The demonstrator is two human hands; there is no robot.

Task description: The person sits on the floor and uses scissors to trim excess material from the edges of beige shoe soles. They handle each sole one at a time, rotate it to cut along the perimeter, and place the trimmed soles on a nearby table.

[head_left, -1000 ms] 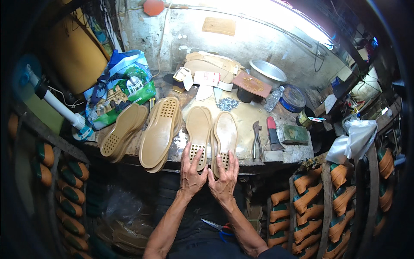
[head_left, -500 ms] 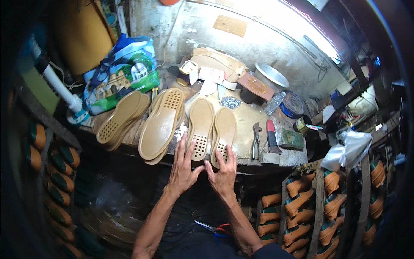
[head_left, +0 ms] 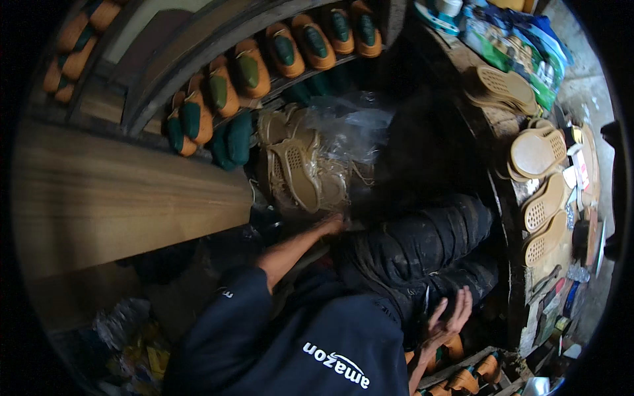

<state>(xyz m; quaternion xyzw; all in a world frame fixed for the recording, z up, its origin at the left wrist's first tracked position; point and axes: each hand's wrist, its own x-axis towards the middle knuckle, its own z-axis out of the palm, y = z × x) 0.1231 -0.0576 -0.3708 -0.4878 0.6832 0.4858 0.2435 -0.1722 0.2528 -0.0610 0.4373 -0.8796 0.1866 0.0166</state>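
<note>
My left hand (head_left: 335, 223) is lowered beside my left leg, close to a heap of tan shoe soles (head_left: 296, 173) wrapped in clear plastic; its fingers are lost in shadow. Over my lap, my right hand (head_left: 452, 317) has its fingers stretched out and holds nothing. A thin pale blade (head_left: 426, 297) shows on the dark cloth beside it. On the workbench at the right lie a single-looking sole (head_left: 545, 203), another sole (head_left: 547, 239) with holes in its heel, and two stacks: one stack (head_left: 536, 153) and a farther stack (head_left: 503, 89).
Orange shoes with green inside (head_left: 285, 49) line a rack at the upper left. A wooden board (head_left: 132, 198) juts in at left. Clear plastic sheeting (head_left: 350, 125) lies beyond the wrapped soles. A blue-green bag (head_left: 518, 46) stands on the bench, with pliers (head_left: 547, 280) near its other end.
My view has swung left and down. Both hands have left the two soles on the bench: the left has gone down to the left side, the right has drawn back over my lap.
</note>
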